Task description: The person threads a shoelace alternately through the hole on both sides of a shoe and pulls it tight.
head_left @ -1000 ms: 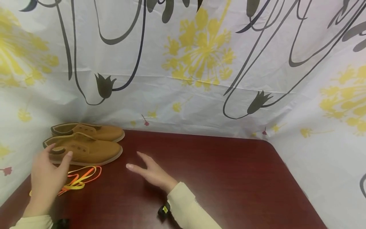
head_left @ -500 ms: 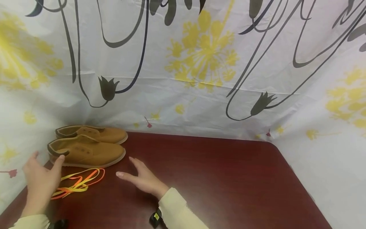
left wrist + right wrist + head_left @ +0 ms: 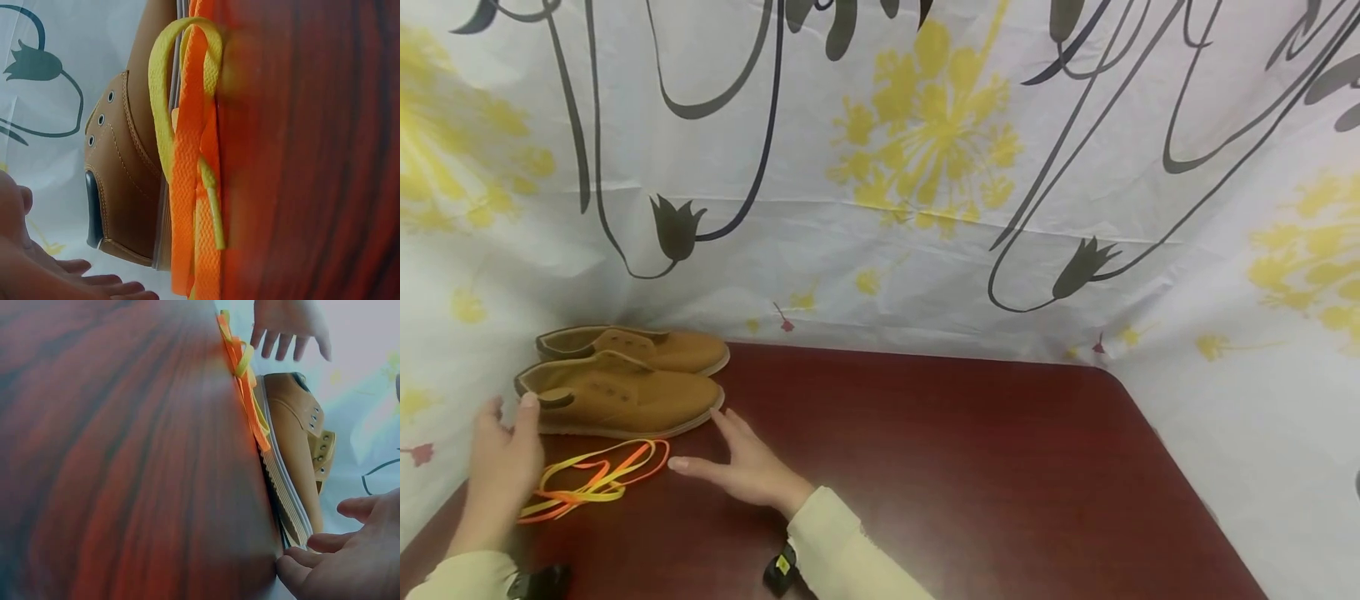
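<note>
White floral cloth [image 3: 880,283] hangs at far side, left and right. Dark red-brown bench [image 3: 970,467] in front of it. Two tan shoes at bench's far left, side by side, toes right: far shoe [image 3: 692,348] against the cloth, near shoe [image 3: 662,398] in front. Left hand [image 3: 505,462] at near shoe's heel end, fingers loosely spread, nothing held. Right hand [image 3: 752,471] just off its toe, thumb and fingers wide apart, also holding nothing; can't tell if a fingertip touches the sole. Laces [image 3: 186,150], flat, orange and yellow, lie looped on bench just near side of near shoe, between the hands. Black device [image 3: 781,571] at right wrist. Near shoe's eyelets [image 3: 100,119] are open holes.
</note>
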`<act>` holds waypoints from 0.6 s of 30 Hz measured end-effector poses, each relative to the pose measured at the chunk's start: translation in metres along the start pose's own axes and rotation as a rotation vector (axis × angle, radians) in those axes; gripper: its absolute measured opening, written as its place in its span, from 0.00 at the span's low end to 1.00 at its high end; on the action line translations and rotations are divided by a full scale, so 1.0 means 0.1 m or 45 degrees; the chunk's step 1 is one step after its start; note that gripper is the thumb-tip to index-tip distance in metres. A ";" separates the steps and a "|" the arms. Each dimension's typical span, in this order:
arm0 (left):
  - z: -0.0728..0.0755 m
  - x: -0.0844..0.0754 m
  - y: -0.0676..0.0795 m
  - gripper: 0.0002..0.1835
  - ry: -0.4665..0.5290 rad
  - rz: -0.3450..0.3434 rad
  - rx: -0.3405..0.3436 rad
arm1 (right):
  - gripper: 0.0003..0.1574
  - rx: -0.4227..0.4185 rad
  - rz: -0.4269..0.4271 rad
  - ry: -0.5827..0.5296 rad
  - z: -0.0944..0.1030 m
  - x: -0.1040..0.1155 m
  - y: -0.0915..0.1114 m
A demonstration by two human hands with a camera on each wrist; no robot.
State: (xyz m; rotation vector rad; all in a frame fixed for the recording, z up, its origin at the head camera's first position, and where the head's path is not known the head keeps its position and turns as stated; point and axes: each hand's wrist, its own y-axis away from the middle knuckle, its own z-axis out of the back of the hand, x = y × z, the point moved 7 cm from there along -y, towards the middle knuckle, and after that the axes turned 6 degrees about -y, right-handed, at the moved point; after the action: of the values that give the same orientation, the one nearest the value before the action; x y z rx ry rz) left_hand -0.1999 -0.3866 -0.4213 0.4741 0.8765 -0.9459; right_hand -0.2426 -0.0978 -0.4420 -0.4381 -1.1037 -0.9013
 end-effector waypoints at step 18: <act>-0.07 0.10 -0.10 0.41 0.021 -0.038 0.161 | 0.58 0.072 0.037 -0.032 -0.15 0.03 -0.09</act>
State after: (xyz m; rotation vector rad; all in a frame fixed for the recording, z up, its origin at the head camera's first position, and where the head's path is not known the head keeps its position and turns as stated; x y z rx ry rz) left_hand -0.2088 -0.3922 -0.4329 0.5793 0.8439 -1.0305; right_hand -0.2407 -0.1147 -0.4468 -0.4188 -1.1407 -0.8390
